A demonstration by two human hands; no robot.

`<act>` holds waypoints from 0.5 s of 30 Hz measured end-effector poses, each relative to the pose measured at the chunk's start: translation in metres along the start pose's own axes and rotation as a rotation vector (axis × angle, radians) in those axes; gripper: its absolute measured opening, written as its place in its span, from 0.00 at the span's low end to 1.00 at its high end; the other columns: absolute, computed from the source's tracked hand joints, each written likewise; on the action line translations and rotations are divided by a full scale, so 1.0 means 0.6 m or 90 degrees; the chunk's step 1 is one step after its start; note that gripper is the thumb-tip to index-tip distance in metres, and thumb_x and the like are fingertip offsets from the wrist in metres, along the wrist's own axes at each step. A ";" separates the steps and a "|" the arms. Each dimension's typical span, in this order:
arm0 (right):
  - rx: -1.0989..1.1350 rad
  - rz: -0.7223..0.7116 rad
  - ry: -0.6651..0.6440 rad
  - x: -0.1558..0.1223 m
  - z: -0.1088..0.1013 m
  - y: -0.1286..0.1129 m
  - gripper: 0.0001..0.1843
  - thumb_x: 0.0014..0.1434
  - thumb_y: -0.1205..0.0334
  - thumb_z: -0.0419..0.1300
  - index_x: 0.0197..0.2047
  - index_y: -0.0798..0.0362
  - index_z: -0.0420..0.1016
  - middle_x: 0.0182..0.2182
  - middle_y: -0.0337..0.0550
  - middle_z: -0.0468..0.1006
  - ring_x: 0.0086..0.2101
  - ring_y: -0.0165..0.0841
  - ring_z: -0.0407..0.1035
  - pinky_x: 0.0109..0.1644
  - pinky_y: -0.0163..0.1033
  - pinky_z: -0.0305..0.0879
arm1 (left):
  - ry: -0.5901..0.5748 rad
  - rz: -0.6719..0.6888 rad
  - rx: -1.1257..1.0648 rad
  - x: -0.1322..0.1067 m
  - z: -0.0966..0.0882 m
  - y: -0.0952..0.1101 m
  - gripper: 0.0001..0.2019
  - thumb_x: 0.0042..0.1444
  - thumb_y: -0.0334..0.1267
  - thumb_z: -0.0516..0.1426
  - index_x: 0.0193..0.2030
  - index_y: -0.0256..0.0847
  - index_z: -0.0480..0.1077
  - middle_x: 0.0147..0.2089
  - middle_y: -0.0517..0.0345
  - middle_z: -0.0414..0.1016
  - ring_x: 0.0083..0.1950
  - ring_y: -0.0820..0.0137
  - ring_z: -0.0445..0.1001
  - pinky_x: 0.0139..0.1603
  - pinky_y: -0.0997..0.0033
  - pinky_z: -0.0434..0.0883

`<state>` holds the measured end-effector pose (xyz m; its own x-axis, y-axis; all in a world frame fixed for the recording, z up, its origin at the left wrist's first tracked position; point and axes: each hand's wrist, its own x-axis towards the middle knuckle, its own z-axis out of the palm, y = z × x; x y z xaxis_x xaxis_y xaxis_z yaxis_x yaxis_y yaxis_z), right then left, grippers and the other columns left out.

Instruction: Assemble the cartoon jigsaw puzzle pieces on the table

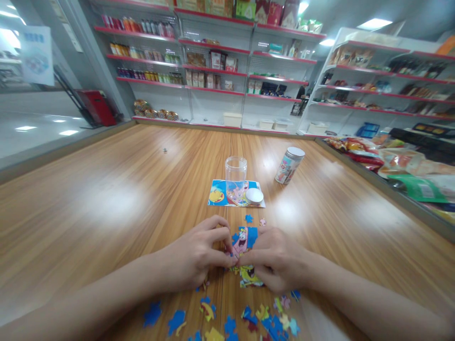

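A partly joined jigsaw puzzle (242,240) with pink and yellow cartoon figures lies on the table between my hands. My left hand (204,246) is at its left edge, thumb and index finger closed on a small puzzle piece (232,256), which they mostly cover. From the right, my right hand (275,258) rests on the joined part with its fingers curled, its index fingertip close to the left thumb. It hides the puzzle's right side. Loose blue pieces (177,322) and yellow pieces (213,334) are scattered nearer to me. A blue piece (249,219) lies beyond the puzzle.
Beyond my hands, a clear jar (236,175) stands on a picture sheet (217,201), with a white lid (254,195) beside it. A printed canister (289,166) is farther right. Packaged goods (412,163) lie along the right edge; stocked shelves (216,87) stand behind the table (106,222).
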<state>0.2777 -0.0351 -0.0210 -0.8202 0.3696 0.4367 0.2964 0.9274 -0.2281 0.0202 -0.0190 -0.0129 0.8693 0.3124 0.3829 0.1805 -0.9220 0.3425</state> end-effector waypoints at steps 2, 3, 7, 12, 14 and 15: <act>0.003 -0.008 0.005 0.003 -0.002 -0.002 0.21 0.52 0.73 0.51 0.45 0.51 0.79 0.21 0.35 0.73 0.22 0.30 0.61 0.28 0.39 0.52 | 0.001 0.003 -0.001 0.001 0.000 0.001 0.26 0.44 0.14 0.54 0.46 0.42 0.77 0.47 0.53 0.73 0.53 0.59 0.62 0.54 0.53 0.70; 0.005 -0.010 0.004 0.004 -0.003 -0.003 0.20 0.52 0.73 0.52 0.43 0.51 0.80 0.21 0.35 0.72 0.22 0.30 0.61 0.27 0.39 0.52 | 0.003 0.008 -0.002 0.002 -0.001 0.002 0.26 0.45 0.14 0.53 0.46 0.42 0.77 0.47 0.52 0.73 0.53 0.59 0.62 0.54 0.53 0.70; -0.009 0.001 -0.013 0.006 -0.006 -0.005 0.18 0.52 0.73 0.52 0.39 0.51 0.79 0.20 0.35 0.71 0.22 0.30 0.61 0.26 0.38 0.52 | 0.034 0.010 -0.015 0.004 0.001 0.000 0.27 0.48 0.14 0.51 0.52 0.38 0.74 0.44 0.50 0.74 0.52 0.60 0.62 0.53 0.55 0.71; -0.038 -0.013 -0.032 0.006 -0.005 -0.007 0.20 0.51 0.73 0.51 0.44 0.52 0.78 0.22 0.36 0.71 0.22 0.30 0.60 0.27 0.39 0.53 | 0.039 0.002 -0.018 0.002 0.006 -0.006 0.25 0.49 0.14 0.50 0.48 0.39 0.74 0.41 0.51 0.74 0.51 0.60 0.63 0.53 0.57 0.70; -0.029 -0.030 -0.025 0.008 -0.006 -0.008 0.20 0.51 0.73 0.51 0.43 0.53 0.78 0.21 0.35 0.72 0.22 0.30 0.59 0.28 0.39 0.53 | 0.047 0.014 -0.018 0.002 0.008 -0.007 0.24 0.50 0.14 0.50 0.47 0.39 0.74 0.41 0.52 0.75 0.52 0.61 0.64 0.53 0.57 0.70; -0.023 -0.034 -0.019 0.010 -0.007 -0.009 0.19 0.51 0.74 0.51 0.42 0.53 0.78 0.21 0.35 0.72 0.22 0.30 0.59 0.28 0.39 0.53 | 0.053 0.020 -0.020 0.001 0.008 -0.007 0.23 0.50 0.14 0.50 0.47 0.39 0.75 0.41 0.52 0.75 0.52 0.61 0.64 0.53 0.57 0.70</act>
<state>0.2734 -0.0376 -0.0139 -0.8494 0.3179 0.4213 0.2690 0.9475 -0.1728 0.0225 -0.0161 -0.0182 0.8325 0.3031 0.4637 0.1385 -0.9243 0.3557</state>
